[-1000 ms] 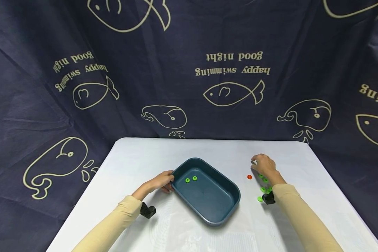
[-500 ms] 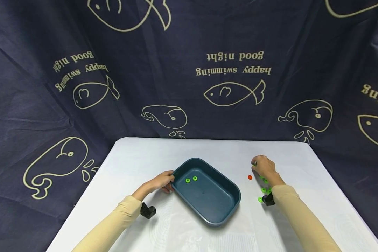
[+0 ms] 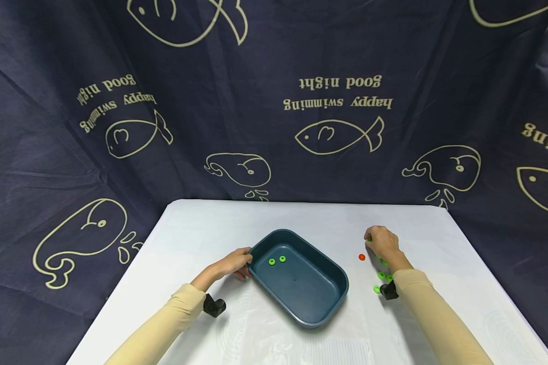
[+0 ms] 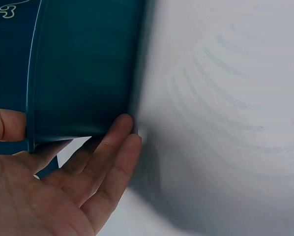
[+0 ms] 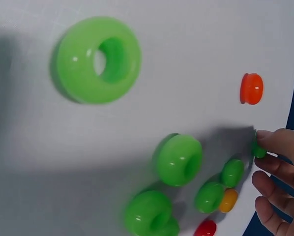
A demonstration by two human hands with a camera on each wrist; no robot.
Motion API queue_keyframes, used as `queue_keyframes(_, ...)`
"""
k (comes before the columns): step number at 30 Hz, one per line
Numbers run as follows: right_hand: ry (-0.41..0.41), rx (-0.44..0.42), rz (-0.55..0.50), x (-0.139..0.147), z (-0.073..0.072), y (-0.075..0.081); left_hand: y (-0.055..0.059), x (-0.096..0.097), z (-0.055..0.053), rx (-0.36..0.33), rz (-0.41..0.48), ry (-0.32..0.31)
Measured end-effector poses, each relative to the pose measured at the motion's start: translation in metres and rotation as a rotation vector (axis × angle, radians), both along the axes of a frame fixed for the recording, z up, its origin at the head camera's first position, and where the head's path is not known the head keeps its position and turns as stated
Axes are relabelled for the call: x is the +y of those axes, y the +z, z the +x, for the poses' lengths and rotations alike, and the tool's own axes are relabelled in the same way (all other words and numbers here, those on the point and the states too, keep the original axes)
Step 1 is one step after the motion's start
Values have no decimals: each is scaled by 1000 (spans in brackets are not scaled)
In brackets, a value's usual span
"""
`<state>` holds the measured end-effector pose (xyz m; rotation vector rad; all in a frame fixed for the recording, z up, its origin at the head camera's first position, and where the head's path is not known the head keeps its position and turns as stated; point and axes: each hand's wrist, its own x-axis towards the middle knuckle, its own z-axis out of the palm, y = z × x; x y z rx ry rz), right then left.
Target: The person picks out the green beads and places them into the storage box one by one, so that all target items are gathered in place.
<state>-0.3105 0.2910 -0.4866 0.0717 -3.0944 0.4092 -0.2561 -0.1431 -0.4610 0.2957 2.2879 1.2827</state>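
The blue tray (image 3: 301, 291) held two green rings (image 3: 272, 263), its rim gripped by the left hand (image 3: 233, 261). Farther off, beyond an orange-red ring (image 3: 362, 257), the right hand (image 3: 382, 241) had just pinched a third green ring (image 5: 259, 151), apparently secure, not yet in the tray.

Open white table (image 3: 321, 220) runs behind the blue bin (image 3: 301, 294), a free lane leftward from the right hand (image 3: 383, 242), while the bin's raised wall bars any low, direct line, an orange-red ring (image 3: 362, 257) (small, but right there) sits in between, and green rings (image 5: 172, 160) crowd close to the wrist.
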Motion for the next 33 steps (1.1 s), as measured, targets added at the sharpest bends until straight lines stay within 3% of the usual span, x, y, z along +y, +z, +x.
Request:
queue_keyframes(10,44,97,-12,-11,0,23,0,0,1,-3,-8,14)
queue_keyframes(22,170,203,-31,-39,6,55,1,1,1,6,-1,16)
queue_keyframes(33,256,265,-58,-75,12,72,-2,0,-1,1,3,15)
